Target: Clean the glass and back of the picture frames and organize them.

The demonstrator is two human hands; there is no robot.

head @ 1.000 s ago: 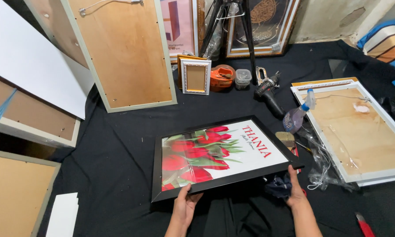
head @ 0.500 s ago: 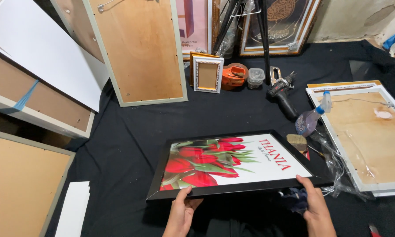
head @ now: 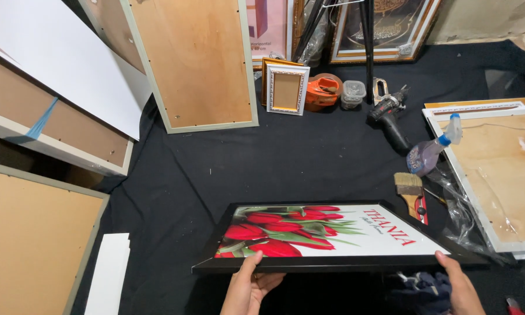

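I hold a black-framed picture [head: 332,236] of red tulips with red lettering, its near edge lifted off the black cloth. My left hand [head: 252,287] grips the near edge at the left, thumb on top. Gripping the same edge at the right corner is my right hand [head: 459,286]. The frame tilts away from me, its far edge low over the cloth.
A paintbrush [head: 413,191], a spray bottle [head: 428,153] and a power drill [head: 387,115] lie to the right. A white frame, back up [head: 495,175], is at the far right. Large backing boards [head: 198,64] lean at the left and back. A small ornate frame [head: 287,90] stands behind.
The framed picture's near edge has risen toward me, so it looks flatter and lower in view. Both hands stayed on that edge.
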